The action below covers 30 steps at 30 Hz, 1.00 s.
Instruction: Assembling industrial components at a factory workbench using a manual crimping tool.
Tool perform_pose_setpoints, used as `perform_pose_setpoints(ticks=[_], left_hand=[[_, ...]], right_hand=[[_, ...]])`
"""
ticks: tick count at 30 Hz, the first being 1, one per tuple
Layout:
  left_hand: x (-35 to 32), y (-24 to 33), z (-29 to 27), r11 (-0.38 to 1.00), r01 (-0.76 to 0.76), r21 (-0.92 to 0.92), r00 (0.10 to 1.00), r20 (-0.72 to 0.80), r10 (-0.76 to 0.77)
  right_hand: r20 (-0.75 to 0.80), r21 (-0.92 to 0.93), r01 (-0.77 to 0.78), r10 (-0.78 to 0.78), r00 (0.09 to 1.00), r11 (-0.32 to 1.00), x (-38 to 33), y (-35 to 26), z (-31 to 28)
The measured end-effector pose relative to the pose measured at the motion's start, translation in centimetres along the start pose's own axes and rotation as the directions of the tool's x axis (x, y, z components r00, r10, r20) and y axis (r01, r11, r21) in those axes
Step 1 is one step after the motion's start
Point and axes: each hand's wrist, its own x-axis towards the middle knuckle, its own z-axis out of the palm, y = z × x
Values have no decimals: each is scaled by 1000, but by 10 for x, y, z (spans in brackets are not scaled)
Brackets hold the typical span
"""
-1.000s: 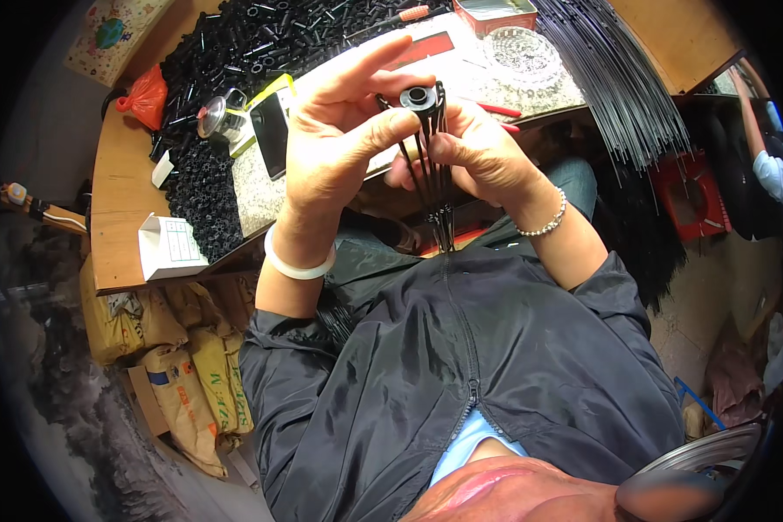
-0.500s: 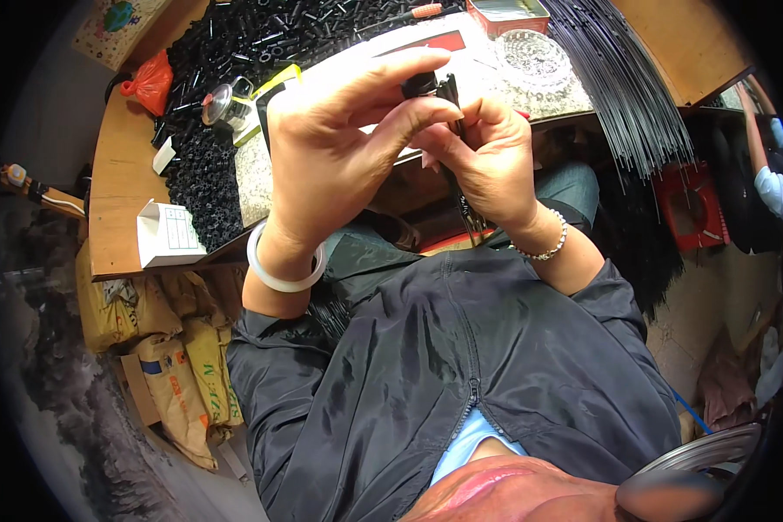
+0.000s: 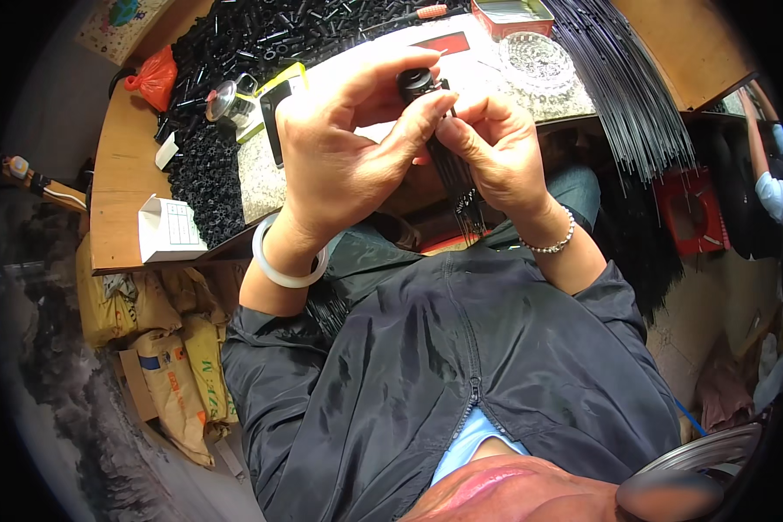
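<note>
Above the near edge of the table, my left hand (image 3: 344, 148) is closed round a black cylindrical hub (image 3: 415, 82), its round end facing up between index finger and thumb. Thin black ribs (image 3: 455, 178) hang from the hub in a bundle toward my lap, like part of an umbrella frame. My right hand (image 3: 503, 161) pinches at the top of the ribs with thumb and index finger, close beside the left thumb. What lies right between those fingertips is too small to make out.
Black tubular parts (image 3: 261, 35) heap at the back, small black pieces (image 3: 202, 187) at left. Long black rods (image 3: 622, 96) overhang the right edge. A glass dish (image 3: 535, 65), red tin (image 3: 513, 13), phone (image 3: 274, 122), white box (image 3: 170, 230) and red bag (image 3: 155, 80) are on the table.
The hub has tilted, so its round end shows more. The hanging ribs have spread out and come more into sight, and my right hand has shifted slightly down and to the right.
</note>
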Motion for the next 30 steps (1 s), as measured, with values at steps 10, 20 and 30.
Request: perform_pose_setpoints(ticks=[10, 20, 30], left_hand=[[0, -7, -2, 995, 36, -96, 996, 90, -27], [0, 1, 6, 972, 34, -232, 999, -5, -36], [-3, -3, 4, 975, 95, -201, 995, 31, -90]], right_hand=[[36, -50, 25, -23, 999, 998, -1, -4, 0], [107, -438, -78, 138, 985, 896, -8, 13, -3], [115, -814, 288, -346, 931, 504, -5, 29, 5]])
